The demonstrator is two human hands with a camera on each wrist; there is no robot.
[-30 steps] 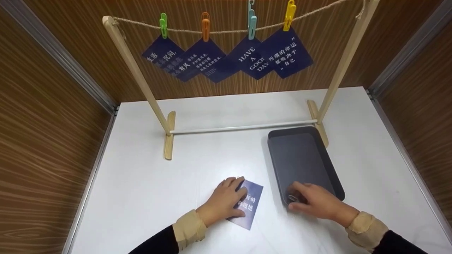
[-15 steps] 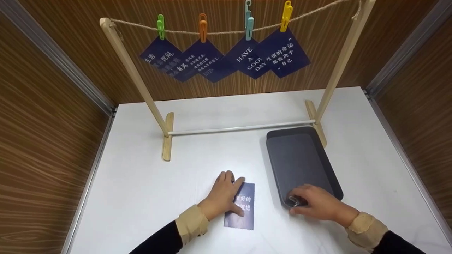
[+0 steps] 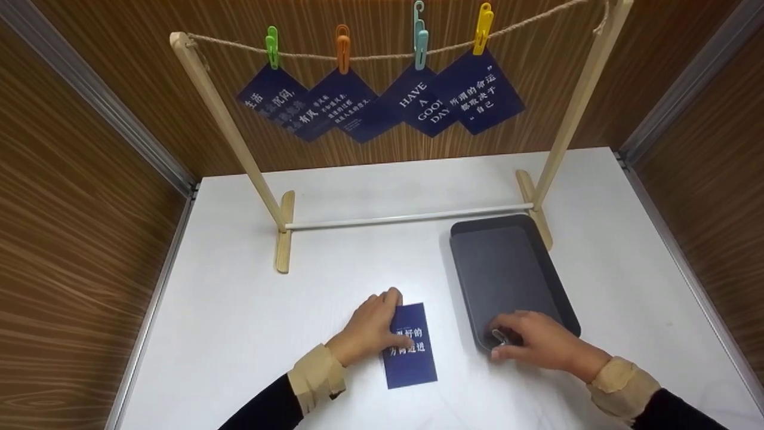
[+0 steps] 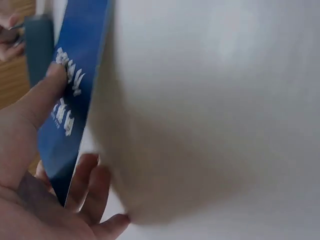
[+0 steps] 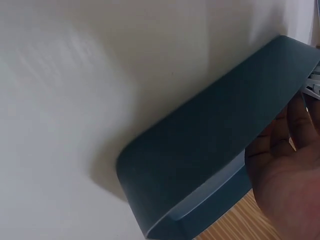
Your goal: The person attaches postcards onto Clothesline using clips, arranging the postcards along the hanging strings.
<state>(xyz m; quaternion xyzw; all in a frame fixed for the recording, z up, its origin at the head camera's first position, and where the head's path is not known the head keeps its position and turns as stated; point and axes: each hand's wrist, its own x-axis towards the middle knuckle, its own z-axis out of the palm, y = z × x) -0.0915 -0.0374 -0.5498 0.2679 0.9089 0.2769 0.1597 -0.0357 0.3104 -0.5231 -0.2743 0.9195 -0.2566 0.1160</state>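
Note:
My left hand pinches a dark blue card printed with white characters, the thumb across its face and fingers behind. In the left wrist view the card stands tilted off the white tabletop. My right hand is at the near end of a dark grey tray. Its thumb and fingers hold a small grey clip, probably a clothespin, partly hidden by them. Only a bit of that clip shows at the edge of the right wrist view.
A wooden stand carries a rope across the back. Blue cards hang from it by green, orange, light blue and yellow clothespins. A white rod joins the stand's feet. Wood-grain panels enclose the table.
The left hand has gone from lying over the flat card to gripping its left side, and the card has turned and lifted. The right hand stays at the tray with the clip.

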